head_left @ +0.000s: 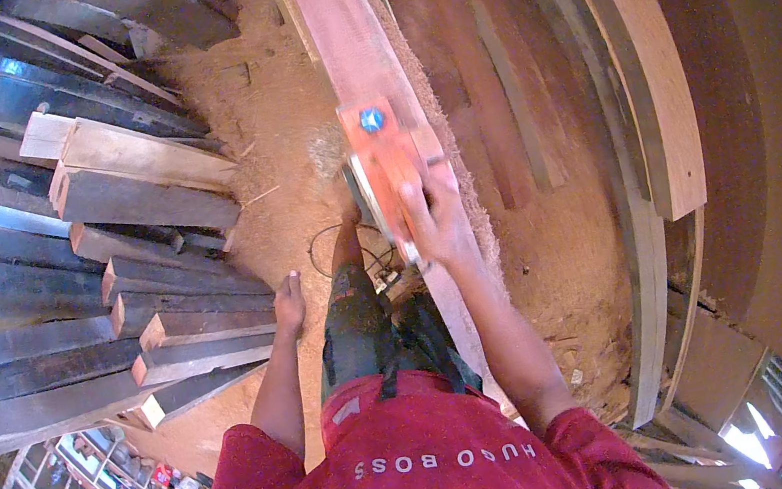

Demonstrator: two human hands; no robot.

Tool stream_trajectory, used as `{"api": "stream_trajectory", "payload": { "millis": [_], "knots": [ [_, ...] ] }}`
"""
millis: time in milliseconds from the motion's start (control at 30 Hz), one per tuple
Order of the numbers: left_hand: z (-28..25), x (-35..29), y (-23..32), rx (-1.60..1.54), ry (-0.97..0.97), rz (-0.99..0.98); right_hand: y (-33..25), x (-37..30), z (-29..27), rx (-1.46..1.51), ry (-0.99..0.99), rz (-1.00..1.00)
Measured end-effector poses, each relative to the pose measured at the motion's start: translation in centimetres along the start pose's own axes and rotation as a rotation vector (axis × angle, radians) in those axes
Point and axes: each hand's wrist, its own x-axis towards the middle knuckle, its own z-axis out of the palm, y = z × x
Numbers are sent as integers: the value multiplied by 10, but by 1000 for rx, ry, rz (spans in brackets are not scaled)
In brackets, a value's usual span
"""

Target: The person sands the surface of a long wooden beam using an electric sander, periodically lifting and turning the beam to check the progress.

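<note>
My right hand (433, 218) is wrapped round the rear handle of an orange electric hand planer (390, 169) with a blue knob at its front. The planer is slightly blurred and rests on a long, pinkish wooden beam (350, 38) that runs away from me. Apart from the tool, my left hand (289, 305) hangs at my left side, holding nothing; its thumb stands out and the other fingers are partly hidden. The closest things to it are the cut ends of stacked timber (206, 325).
Several dark beams with pale cut ends lie stacked on the left. Sawdust (258, 163) covers the ground, and a dark cord (315, 246) loops near my legs. Long planks (626, 57) stand on the right. Shavings (468, 182) line the beam's right edge.
</note>
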Motion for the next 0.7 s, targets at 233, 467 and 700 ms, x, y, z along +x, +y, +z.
{"api": "stream_trajectory", "payload": {
  "millis": [233, 467, 700],
  "knots": [
    [6, 7, 38, -88, -52, 28, -23, 117, 14, 291, -11, 71],
    [0, -1, -10, -86, -95, -142, 27, -120, -35, -55, -175, 195],
    [4, -10, -17, 25, -53, -45, 13, -177, -46, 238, -164, 383]
  ]
}}
